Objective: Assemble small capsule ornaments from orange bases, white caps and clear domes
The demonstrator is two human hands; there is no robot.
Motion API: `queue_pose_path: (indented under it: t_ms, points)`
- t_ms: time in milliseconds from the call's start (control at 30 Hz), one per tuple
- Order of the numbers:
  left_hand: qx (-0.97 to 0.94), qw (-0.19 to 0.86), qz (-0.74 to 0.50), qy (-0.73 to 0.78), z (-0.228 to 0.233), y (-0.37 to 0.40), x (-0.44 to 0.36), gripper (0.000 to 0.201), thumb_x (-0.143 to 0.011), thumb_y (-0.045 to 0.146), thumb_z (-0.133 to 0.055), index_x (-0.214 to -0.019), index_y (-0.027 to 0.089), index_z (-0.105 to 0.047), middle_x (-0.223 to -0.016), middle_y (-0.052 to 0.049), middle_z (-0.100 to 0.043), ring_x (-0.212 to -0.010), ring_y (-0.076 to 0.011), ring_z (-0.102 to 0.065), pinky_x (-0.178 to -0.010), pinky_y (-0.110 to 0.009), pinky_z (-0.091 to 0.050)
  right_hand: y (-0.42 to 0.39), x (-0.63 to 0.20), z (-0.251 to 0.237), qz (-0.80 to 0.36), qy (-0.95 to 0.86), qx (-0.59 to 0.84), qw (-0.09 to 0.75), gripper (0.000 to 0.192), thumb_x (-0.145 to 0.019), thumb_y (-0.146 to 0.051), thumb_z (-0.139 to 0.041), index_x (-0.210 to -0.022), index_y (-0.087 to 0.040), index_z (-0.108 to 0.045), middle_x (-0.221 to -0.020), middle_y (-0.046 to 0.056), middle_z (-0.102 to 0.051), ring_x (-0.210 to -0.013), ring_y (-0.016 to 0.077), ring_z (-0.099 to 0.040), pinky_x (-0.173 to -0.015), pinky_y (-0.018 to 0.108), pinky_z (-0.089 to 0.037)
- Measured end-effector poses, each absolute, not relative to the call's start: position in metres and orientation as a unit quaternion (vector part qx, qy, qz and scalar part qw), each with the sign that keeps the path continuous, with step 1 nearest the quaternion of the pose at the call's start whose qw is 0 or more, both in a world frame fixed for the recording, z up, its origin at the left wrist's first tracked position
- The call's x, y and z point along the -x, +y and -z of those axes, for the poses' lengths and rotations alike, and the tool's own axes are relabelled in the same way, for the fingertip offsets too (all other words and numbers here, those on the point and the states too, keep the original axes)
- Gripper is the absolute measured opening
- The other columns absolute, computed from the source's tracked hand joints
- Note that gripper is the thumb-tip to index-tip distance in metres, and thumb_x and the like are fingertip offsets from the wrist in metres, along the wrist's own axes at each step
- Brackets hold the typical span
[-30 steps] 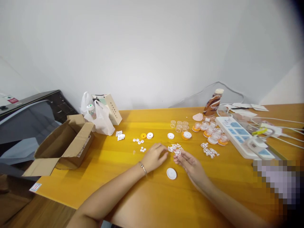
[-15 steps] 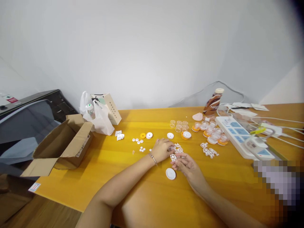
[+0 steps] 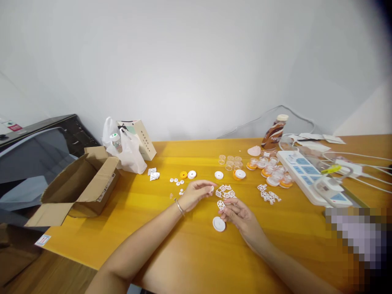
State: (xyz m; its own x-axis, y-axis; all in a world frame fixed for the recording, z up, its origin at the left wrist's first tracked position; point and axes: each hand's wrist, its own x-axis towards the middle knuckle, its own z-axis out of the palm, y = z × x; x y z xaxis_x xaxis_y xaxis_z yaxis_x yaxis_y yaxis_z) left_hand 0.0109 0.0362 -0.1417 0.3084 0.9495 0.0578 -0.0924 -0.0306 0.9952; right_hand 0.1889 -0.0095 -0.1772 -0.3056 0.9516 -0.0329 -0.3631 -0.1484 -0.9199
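Cardboard box (image 3: 81,185): at 9 o'clock on the worktop (image 3: 190,253), flaps open, inside hidden.
Plastic bag (image 3: 127,153): 11 o'clock, holds a capped bottle.
Left hand (image 3: 194,194): grip pinched together on a small white disc (image 3: 211,188).
Right hand (image 3: 241,214): grip clamped on a white lattice piece (image 3: 221,204), just 12 o'clock of the white round cap (image 3: 219,224).
Lattice pile (image 3: 226,191): between both hands.

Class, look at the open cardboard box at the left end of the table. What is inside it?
The cardboard box lies with its flaps open, and only bare brown inner walls show. Its floor and far corner are hidden by the near flap and shadow, so any contents there cannot be seen.
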Motion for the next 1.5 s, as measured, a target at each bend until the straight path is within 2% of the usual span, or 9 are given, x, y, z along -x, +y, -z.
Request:
queue_pose_path:
  t_ms: [100, 233, 367, 533, 633, 1033, 1500]
  points:
    - [-0.516, 0.640, -0.438, 0.364, 0.141, 0.022, 0.002, 0.032, -0.071, 0.038, -0.066, -0.090, 0.013, -0.066, -0.075, -0.006, -0.064, -0.066, -0.0107, -0.058, -0.068, -0.026, -0.046, -0.010, -0.189, 0.176, -0.686, -0.438, 0.337, 0.474, 0.026, -0.072, -0.032, -0.068, -0.089, -0.021, -0.053, -0.066, 0.001, -0.067, -0.062, 0.0136, -0.061, -0.061, 0.027, -0.046]
    - [-0.481, 0.683, -0.451, 0.315, 0.143, 0.016, 0.008, 0.028, -0.063, 0.027, -0.074, -0.086, 0.013, -0.067, -0.080, -0.005, -0.066, -0.072, -0.0111, -0.060, -0.074, -0.024, -0.045, -0.009, -0.189, 0.176, -0.693, -0.420, 0.358, 0.464, 0.030, -0.065, -0.034, -0.072, -0.086, -0.020, -0.057, -0.067, 0.003, -0.069, -0.062, 0.0150, -0.062, -0.062, 0.028, -0.047]
    - [-0.561, 0.638, -0.427, 0.310, 0.146, 0.019, 0.003, 0.024, -0.066, 0.024, -0.072, -0.088, 0.015, -0.067, -0.087, -0.006, -0.067, -0.078, -0.0124, -0.060, -0.078, -0.025, -0.045, -0.009, -0.189, 0.176, -0.700, -0.406, 0.376, 0.451, 0.030, -0.059, -0.036, -0.076, -0.078, -0.018, -0.061, -0.070, 0.005, -0.071, -0.063, 0.0167, -0.064, -0.065, 0.030, -0.049]
    - [-0.693, 0.531, -0.391, 0.290, 0.143, 0.017, -0.003, 0.022, -0.074, 0.028, -0.065, -0.092, 0.016, -0.067, -0.098, -0.009, -0.062, -0.095, -0.0183, -0.056, -0.087, -0.030, -0.042, -0.010, -0.187, 0.173, -0.699, -0.409, 0.385, 0.442, 0.031, -0.056, -0.035, -0.078, -0.077, -0.018, -0.062, -0.067, 0.004, -0.070, -0.063, 0.0172, -0.065, -0.064, 0.030, -0.049]
    - [-0.736, 0.486, -0.378, 0.282, 0.139, 0.017, -0.004, 0.021, -0.075, 0.028, -0.063, -0.093, 0.017, -0.068, -0.103, -0.010, -0.059, -0.099, -0.0188, -0.054, -0.092, -0.032, -0.039, -0.011, -0.186, 0.171, -0.693, -0.422, 0.389, 0.436, 0.030, -0.057, -0.035, -0.077, -0.075, -0.018, -0.062, -0.066, 0.003, -0.070, -0.060, 0.0165, -0.064, -0.062, 0.029, -0.049]
    - [-0.775, 0.467, -0.321, 0.280, 0.136, 0.020, 0.000, 0.020, -0.080, 0.024, -0.057, -0.097, 0.020, -0.066, -0.103, -0.008, -0.057, -0.100, -0.0180, -0.053, -0.093, -0.033, -0.038, -0.011, -0.187, 0.173, -0.694, -0.437, 0.376, 0.431, 0.027, -0.059, -0.033, -0.076, -0.076, -0.018, -0.061, -0.068, 0.004, -0.071, -0.060, 0.0160, -0.064, -0.062, 0.029, -0.050]
    - [-0.792, 0.432, -0.310, 0.300, 0.132, 0.019, 0.000, 0.021, -0.082, 0.023, -0.053, -0.100, 0.018, -0.064, -0.098, -0.008, -0.060, -0.093, -0.0163, -0.055, -0.089, -0.029, -0.040, -0.013, -0.185, 0.167, -0.703, -0.432, 0.359, 0.436, 0.024, -0.064, -0.037, -0.073, -0.077, -0.019, -0.064, -0.073, 0.004, -0.070, -0.066, 0.0163, -0.065, -0.071, 0.032, -0.050]
